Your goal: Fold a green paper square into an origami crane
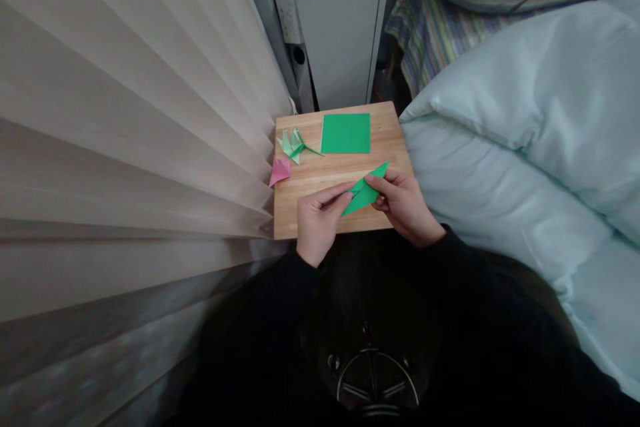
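Between both hands I hold a folded green origami paper (365, 195), tilted, with one pointed corner up to the right and another down to the left. My left hand (321, 219) pinches its left side between thumb and fingers. On the right side, my right hand (404, 202) grips it, thumb on top and fingers curled underneath. Both hands are over the front of a small wooden table (305, 193). Behind them lies a flat square of green paper (346, 133). Folded green paper pieces (295, 145) and a pink folded paper piece (281, 171) rest at the table's left.
A pleated pale curtain (150, 93) borders the table's left side. A pale blue quilt (500, 147) bulges along the right. Beyond the far edge stands a white cabinet (340, 40), with a striped cloth (440, 27) to its right.
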Demonstrator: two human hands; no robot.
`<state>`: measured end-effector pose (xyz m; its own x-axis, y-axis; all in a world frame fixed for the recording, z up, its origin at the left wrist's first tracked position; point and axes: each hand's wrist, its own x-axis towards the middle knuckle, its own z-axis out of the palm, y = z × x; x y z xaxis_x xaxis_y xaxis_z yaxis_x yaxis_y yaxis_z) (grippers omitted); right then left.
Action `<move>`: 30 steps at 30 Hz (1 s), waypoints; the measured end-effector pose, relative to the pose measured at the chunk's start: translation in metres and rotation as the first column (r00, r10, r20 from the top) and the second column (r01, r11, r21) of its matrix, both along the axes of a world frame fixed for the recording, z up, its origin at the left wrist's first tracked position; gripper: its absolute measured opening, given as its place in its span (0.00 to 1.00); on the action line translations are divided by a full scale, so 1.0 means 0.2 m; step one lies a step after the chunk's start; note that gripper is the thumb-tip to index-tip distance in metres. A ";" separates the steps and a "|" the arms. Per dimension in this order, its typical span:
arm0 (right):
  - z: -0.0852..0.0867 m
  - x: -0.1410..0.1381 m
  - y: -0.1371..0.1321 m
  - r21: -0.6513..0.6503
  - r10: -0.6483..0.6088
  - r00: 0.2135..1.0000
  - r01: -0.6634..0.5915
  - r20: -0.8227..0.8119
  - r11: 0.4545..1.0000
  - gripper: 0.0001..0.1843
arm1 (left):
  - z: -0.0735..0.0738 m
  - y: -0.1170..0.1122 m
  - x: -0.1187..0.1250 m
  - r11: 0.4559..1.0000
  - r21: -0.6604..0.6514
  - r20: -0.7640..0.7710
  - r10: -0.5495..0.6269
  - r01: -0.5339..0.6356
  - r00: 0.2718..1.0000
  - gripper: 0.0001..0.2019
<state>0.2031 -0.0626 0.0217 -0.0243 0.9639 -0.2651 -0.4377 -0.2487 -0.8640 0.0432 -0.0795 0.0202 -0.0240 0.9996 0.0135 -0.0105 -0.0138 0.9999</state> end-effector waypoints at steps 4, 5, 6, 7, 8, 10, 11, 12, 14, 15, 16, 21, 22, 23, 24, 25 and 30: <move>0.00 0.00 0.00 0.010 0.007 1.000 -0.007 0.000 1.000 0.21 | -0.02 0.00 0.00 1.000 0.000 0.016 0.007 -0.007 1.000 0.08; -0.01 0.00 0.00 0.016 0.005 1.000 -0.005 0.013 1.000 0.21 | -0.02 0.00 0.00 1.000 0.001 0.021 0.011 -0.011 1.000 0.08; -0.01 0.00 0.00 0.022 -0.002 0.999 0.001 0.033 1.000 0.21 | -0.01 0.00 0.00 1.000 0.002 0.028 0.015 -0.015 1.000 0.07; -0.01 -0.01 0.00 0.031 -0.011 0.998 0.009 0.062 0.999 0.21 | -0.01 0.00 0.00 1.000 0.000 0.035 0.019 -0.019 0.999 0.07; -0.01 -0.01 0.00 0.043 -0.021 0.995 0.017 0.097 0.999 0.21 | 0.00 0.00 0.00 1.000 -0.004 0.043 0.021 -0.021 0.999 0.07; -0.01 -0.01 -0.01 0.073 -0.031 0.983 0.018 0.180 0.997 0.22 | 0.01 0.00 0.00 0.999 -0.027 0.068 0.024 -0.023 0.997 0.05; 0.00 -0.01 -0.01 0.091 -0.028 0.976 0.009 0.218 0.996 0.22 | 0.01 0.00 0.00 0.998 -0.049 0.080 0.028 -0.024 0.996 0.05; 0.00 -0.02 -0.02 0.107 -0.022 0.968 -0.005 0.248 0.994 0.22 | 0.02 0.01 0.00 0.997 -0.075 0.091 0.035 -0.028 0.995 0.07; 0.02 -0.02 -0.03 0.130 0.000 0.959 -0.039 0.284 0.991 0.22 | 0.02 0.01 0.00 0.992 -0.124 0.110 0.050 -0.036 0.993 0.10; 0.02 -0.03 -0.03 0.136 0.012 0.956 -0.054 0.294 0.989 0.22 | 0.02 0.02 0.00 0.989 -0.144 0.118 0.052 -0.034 0.992 0.11; 0.02 -0.03 -0.04 0.137 0.022 0.954 -0.066 0.299 0.988 0.23 | 0.02 0.02 0.00 0.987 -0.160 0.128 0.049 -0.028 0.991 0.11; 0.02 -0.03 -0.04 0.135 0.038 0.955 -0.081 0.294 0.988 0.23 | 0.02 0.02 0.00 0.968 -0.252 0.192 0.024 0.025 0.981 0.14; 0.01 -0.03 -0.03 0.132 0.039 0.957 -0.080 0.289 0.988 0.23 | 0.03 0.02 0.00 0.965 -0.259 0.191 0.022 0.028 0.981 0.15; 0.01 -0.02 -0.03 0.128 0.041 0.959 -0.080 0.282 0.989 0.23 | 0.03 0.02 -0.01 0.966 -0.257 0.182 0.022 0.026 0.983 0.15; 0.01 -0.02 -0.03 0.122 0.045 0.961 -0.081 0.272 0.989 0.23 | 0.03 0.02 -0.01 0.969 -0.246 0.165 0.025 0.017 0.986 0.15; 0.01 -0.03 -0.03 0.117 0.048 0.965 -0.081 0.259 0.990 0.23 | 0.03 0.02 -0.01 0.974 -0.227 0.141 0.028 0.005 0.990 0.14; 0.01 -0.06 -0.04 0.108 0.065 0.976 -0.089 0.207 0.990 0.23 | 0.04 0.02 0.00 0.992 -0.127 0.041 0.032 -0.026 0.999 0.11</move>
<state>0.1916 -0.0705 0.0244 -0.0569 0.9856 -0.1592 -0.2343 -0.1682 -0.9575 0.0437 -0.0760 0.0272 -0.0507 0.9921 -0.1148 -0.0549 0.1120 0.9922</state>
